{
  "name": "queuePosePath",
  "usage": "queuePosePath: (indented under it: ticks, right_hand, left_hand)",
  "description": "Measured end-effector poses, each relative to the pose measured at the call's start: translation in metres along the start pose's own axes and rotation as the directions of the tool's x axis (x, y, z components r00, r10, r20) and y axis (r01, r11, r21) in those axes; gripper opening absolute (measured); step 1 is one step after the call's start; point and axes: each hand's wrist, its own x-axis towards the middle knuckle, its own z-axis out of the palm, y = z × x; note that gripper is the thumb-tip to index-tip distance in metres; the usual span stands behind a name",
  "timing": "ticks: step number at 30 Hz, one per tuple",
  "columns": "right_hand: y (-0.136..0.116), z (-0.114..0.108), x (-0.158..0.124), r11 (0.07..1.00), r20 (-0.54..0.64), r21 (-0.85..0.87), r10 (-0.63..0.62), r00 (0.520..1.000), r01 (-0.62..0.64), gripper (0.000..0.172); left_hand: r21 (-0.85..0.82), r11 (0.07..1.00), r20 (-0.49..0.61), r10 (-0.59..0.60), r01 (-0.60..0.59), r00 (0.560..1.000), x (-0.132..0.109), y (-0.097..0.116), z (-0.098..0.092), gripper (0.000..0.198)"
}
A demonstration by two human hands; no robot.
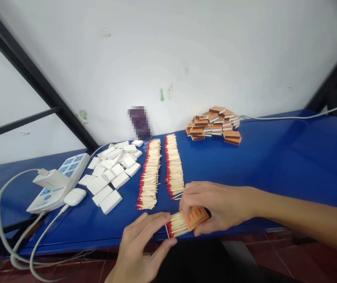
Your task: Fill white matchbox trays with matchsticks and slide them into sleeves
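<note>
1. Matchbox (pixel 190 222): partly open, between both hands at the near edge of the surface (pixel 262 157); can't tell if it touches. Clock below centers on it, 12 = away from the person.
2. White tray (pixel 167 231): juts from the box toward 8 o'clock, filled with matches (pixel 179 226), red heads at the outer end.
3. Orange sleeve (pixel 197 218): red print on top, covers the other end.
4. Left hand (pixel 144 244): 8 o'clock, thumb and fingers pinching the tray's exposed end.
5. Right hand (pixel 205 202): 2 o'clock, fingers curled over and thumb under, gripping the sleeve.
6. Right match row (pixel 174 165): just left of 12, near the right hand; red heads left.
7. Left match row (pixel 149 175): 11 o'clock, same orientation, gap between rows.
8. White box pieces (pixel 111 202): 10 o'clock, loose heap.
9. Orange-and-white boxes (pixel 215 127): between 12 and 1, far side, piled by the wall (pixel 203 51).
10. Pixelated purple patch (pixel 140 121): 11 o'clock, by the wall; content unreadable.
11. Power strip (pixel 76 163): between 9 and 10, charger (pixel 52 181) plugged in; rounded white device (pixel 75 196) beside it, on a cable.
</note>
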Motion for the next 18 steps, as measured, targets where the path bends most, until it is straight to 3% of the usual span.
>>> queuePosePath:
  ticks: [6, 9, 13, 16, 18]
  right_hand:
    - [0.002, 0.013, 0.003, 0.998, -0.052, 0.053, 0.017, 0.998, -0.014, 0.031]
    - [0.0, 0.023, 0.006, 0.993, -0.071, -0.009, -0.115, 0.991, 0.114, 0.026]
    - [-0.003, 0.045, 0.006, 0.921, -0.079, -0.171, -0.366, 0.927, 0.35, 0.014]
    - [-0.005, 0.055, 0.005, 0.892, -0.09, -0.254, -0.406, 0.909, 0.373, 0.014]
    - [-0.007, 0.049, 0.004, 0.871, -0.125, -0.295, -0.443, 0.888, 0.393, 0.016]
  left_hand:
    - [-0.029, 0.998, -0.075, 0.051, -0.054, 0.996, 0.01, 0.007, 0.003, 0.031]
    - [-0.004, 0.995, -0.092, 0.097, -0.098, 0.991, 0.014, 0.009, 0.005, 0.044]
    - [0.073, 0.992, -0.108, 0.112, -0.105, 0.988, 0.012, 0.009, 0.009, 0.081]
    - [0.08, 0.99, -0.1, 0.124, -0.116, 0.987, 0.009, 0.007, 0.012, 0.087]
    - [0.072, 0.991, -0.079, 0.123, -0.117, 0.989, 0.006, 0.007, 0.01, 0.087]
